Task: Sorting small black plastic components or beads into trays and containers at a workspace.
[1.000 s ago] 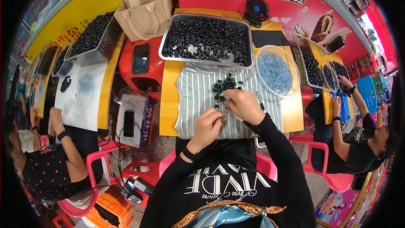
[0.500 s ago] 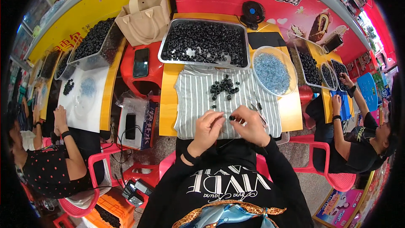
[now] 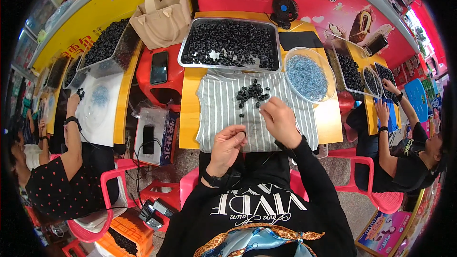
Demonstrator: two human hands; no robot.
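On the grey-and-white striped cloth (image 3: 216, 109) lies a small loose pile of black ring-shaped parts (image 3: 251, 93). My left hand (image 3: 224, 150), low over the cloth's near edge, is closed, with a small dark piece, seemingly one of these black parts, showing at its thumb and fingertips. Bent fingers bring my right hand (image 3: 281, 121) to the near right side of the pile. Its fingertips are drawn together, and whatever they pinch is hidden. Beyond the pile, a clear tray (image 3: 180, 59) holds many more black parts. Right of the cloth sits a round clear tub (image 3: 334, 85) of small bluish translucent pieces.
A black fan (image 3: 284, 12) and a dark flat sheet (image 3: 300, 40) are at the table's back right. Left of the table, a red stool (image 3: 143, 74) bears a phone (image 3: 159, 66) and a beige tote bag (image 3: 162, 21). Co-workers sit at tables on both sides.
My right hand has moved away from my left, up to the pile. My left hand has drawn slightly down and left. The co-worker at left has reached toward some black parts.
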